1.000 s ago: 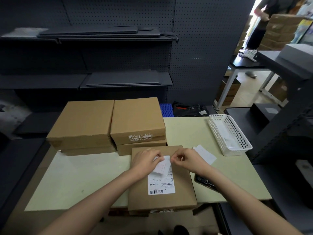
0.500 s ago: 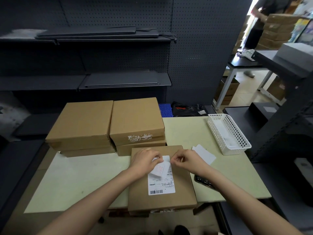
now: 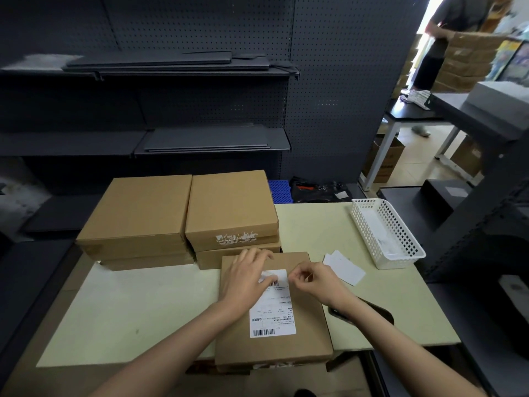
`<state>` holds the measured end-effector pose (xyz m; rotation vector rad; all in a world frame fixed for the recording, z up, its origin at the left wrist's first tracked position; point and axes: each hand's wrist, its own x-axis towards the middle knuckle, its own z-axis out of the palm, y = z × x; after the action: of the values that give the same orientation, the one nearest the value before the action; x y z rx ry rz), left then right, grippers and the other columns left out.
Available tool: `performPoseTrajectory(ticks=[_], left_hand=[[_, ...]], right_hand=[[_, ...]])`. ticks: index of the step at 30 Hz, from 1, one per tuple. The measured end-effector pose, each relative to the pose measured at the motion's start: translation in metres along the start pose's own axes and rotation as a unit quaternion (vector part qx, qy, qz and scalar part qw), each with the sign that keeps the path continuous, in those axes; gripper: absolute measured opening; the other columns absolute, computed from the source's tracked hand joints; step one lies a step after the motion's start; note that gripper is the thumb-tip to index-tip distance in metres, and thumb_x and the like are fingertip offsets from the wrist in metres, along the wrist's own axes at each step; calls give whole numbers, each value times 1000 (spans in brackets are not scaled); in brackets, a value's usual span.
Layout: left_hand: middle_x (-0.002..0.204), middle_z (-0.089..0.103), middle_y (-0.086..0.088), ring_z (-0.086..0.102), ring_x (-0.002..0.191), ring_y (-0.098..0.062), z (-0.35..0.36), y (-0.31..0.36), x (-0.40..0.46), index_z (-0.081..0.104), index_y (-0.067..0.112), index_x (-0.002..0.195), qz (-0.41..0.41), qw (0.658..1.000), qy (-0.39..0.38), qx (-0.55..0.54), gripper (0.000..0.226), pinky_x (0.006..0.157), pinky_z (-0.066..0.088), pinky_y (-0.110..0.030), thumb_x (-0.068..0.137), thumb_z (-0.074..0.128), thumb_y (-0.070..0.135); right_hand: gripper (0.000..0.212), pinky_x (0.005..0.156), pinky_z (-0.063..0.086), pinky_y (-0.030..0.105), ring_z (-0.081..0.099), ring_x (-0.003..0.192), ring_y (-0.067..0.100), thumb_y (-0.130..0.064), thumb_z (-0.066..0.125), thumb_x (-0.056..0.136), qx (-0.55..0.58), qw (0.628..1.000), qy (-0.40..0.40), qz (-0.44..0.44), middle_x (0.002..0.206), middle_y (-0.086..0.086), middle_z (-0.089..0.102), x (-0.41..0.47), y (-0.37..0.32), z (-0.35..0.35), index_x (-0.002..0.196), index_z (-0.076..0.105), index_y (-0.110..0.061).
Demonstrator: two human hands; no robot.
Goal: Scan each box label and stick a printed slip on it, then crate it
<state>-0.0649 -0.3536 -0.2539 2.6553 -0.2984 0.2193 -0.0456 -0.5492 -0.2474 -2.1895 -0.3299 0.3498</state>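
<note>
Both our hands work on the near cardboard box (image 3: 273, 319) at the worktop's (image 3: 137, 308) near edge. Our left hand (image 3: 248, 279) presses flat, fingers straight, on the printed slip (image 3: 276, 277) atop the box label (image 3: 273, 313); our right hand (image 3: 313, 282) pinches the slip's right edge.

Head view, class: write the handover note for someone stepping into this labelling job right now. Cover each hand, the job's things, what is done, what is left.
Left hand: flat, fingers pressing the small slip onto the top of the shipping label.
Right hand: fingers curled at the slip's right edge; whether it pinches anything is unclear.
Labelled box lies at the table's near edge; four more boxes are stacked behind.
Spare slips lie beside the white basket.
Left: smooth the slip down, crate the box, then do the stacks.
</note>
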Motion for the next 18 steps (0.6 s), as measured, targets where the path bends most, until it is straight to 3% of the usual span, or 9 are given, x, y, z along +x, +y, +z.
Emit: performPoseTrajectory(ticks=[10, 18], left_hand=[[114, 52, 11, 43, 114, -10, 19, -12, -1, 55, 29, 115, -9, 998, -50, 21, 26, 90, 26, -21, 92, 55, 41], [123, 52, 10, 44, 119, -11, 35, -33, 6, 53, 27, 123, 0, 994, -79, 71, 31, 98, 28, -26, 94, 51, 38]], right_hand=[[12, 71, 47, 26, 53, 67, 4, -13, 64, 83, -7, 999, 30, 38, 80, 0, 71, 3, 27, 7, 78, 71, -21], [29, 70, 46, 18, 57, 70, 0, -11, 62, 82, -14, 999, 26, 44, 78, -12, 70, -3, 39, 1, 69, 65, -37]])
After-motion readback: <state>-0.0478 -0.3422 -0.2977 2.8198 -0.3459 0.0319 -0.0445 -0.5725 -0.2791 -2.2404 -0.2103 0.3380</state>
